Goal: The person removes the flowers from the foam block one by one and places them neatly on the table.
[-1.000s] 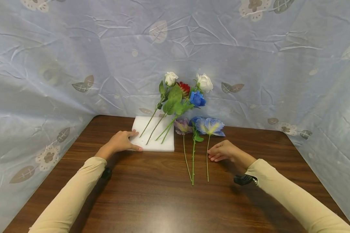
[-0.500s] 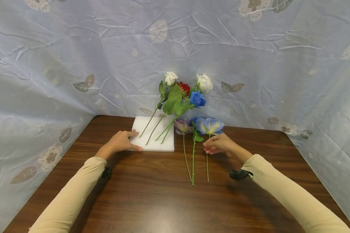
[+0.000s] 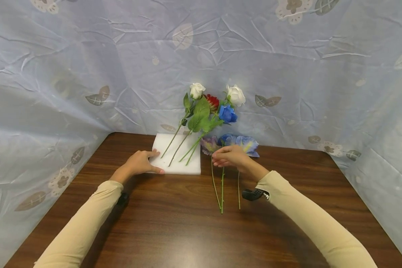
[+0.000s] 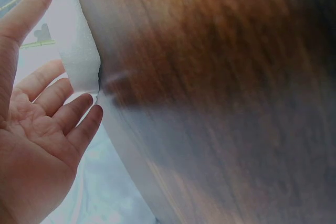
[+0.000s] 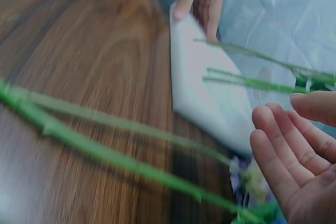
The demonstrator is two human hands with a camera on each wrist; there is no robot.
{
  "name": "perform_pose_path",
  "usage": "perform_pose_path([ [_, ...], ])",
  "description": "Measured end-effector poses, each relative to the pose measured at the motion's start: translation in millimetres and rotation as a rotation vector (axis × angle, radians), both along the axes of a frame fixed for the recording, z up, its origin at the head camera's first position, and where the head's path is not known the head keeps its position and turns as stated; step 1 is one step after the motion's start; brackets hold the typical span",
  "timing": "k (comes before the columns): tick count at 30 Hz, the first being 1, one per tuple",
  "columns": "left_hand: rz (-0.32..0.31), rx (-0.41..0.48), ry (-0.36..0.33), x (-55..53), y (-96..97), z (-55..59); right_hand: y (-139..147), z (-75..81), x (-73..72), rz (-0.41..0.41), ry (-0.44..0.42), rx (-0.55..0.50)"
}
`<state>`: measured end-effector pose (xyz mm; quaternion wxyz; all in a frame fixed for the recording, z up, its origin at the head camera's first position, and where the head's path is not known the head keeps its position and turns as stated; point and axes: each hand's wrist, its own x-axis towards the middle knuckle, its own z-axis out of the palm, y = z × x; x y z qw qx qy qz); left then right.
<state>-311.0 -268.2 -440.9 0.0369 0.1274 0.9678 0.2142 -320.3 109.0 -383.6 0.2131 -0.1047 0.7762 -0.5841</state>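
Right hand [image 3: 232, 157] hovers just right of the white foam block [image 3: 177, 168], fingers [image 5: 273, 163] loosely extended, thumb apart, no stem visibly caught between them. Fingertips sit by the purple flower [image 3: 207, 145]; contact with its stem, I can't tell. Over at the block's left edge, the left hand [image 3: 138, 162] lays its thumb along the near side, fingers relaxed against the foam, bracing rather than clutching. Lying right of the block: purple nearest, then the knobbly-stemmed blue bloom [image 3: 222, 193], then the pale-blue flower [image 3: 250, 145]. Rising from the block, leaning right: white roses [image 3: 236, 95], a red bloom [image 3: 212, 101], a blue rose [image 3: 227, 114]. Behind the block hangs patterned cloth [image 3: 137, 56]. Best handling, I'd say: pinch one stem alone, clear of its neighbours, while the left hand steadies the foam. Hard to see: upper stems under the right hand, and how deep the standing stems go; the right wrist view blurs.
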Motion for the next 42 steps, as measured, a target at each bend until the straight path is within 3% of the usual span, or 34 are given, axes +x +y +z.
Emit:
perform_pose_path([
  [5, -0.002, -0.003, 0.0, -0.5, 0.8, -1.6, -24.5, 1.5, 0.5, -0.012, 0.012, -0.094],
  [12, -0.003, -0.001, 0.014, -1.1, 0.3, -1.6, -56.9, 1.8, 0.0, -0.047, 0.026, -0.139],
  [29, 0.004, 0.003, 0.032, -3.4, 1.0, -4.0, -116.1, -15.4, -2.0, -0.186, 0.0, -0.272],
  [42, -0.004, 0.0, 0.031, -1.2, 0.9, -1.4, -134.4, -21.2, -5.7, -0.237, -0.012, -0.223],
])
